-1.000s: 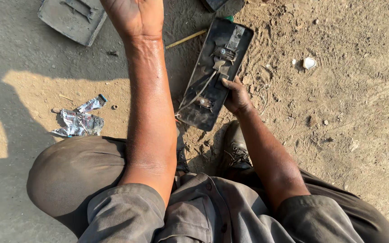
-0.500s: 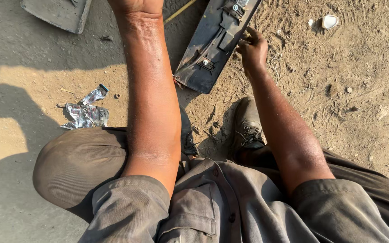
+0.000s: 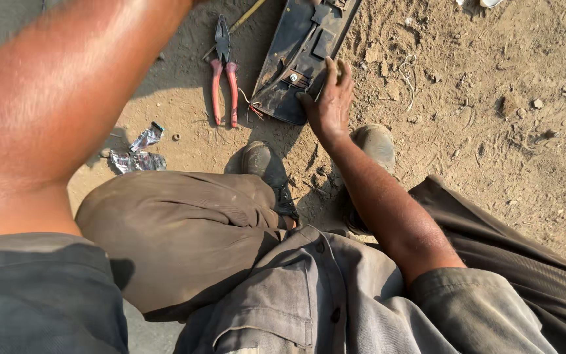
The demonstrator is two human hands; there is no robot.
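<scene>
In the head view I look down on my own knees and on the dirt ground (image 3: 492,131) in front of me. My right hand (image 3: 329,98) rests on the near end of a long dark panel (image 3: 296,59), with the fingers spread flat and the thumb pressing on the panel beside a small metal fitting; the hand is open and grips nothing. The panel lies tilted on the ground and runs from the top edge of the picture down toward my shoes. My left hand is out of the picture past the top edge; only the left forearm (image 3: 67,98) crosses the upper left corner, so I cannot say what that hand does. Just beside the panel, on its left, a pair of pliers (image 3: 223,78) with red handles lies on the ground, jaws pointing away from me, and some thin wires (image 3: 251,105) lie between it and the panel. A yellow stick (image 3: 247,14) lies near the head of the pliers. A crumpled foil wrapper (image 3: 135,154) lies farther left, near my left knee. My two shoes (image 3: 375,141) stand just below the panel.
</scene>
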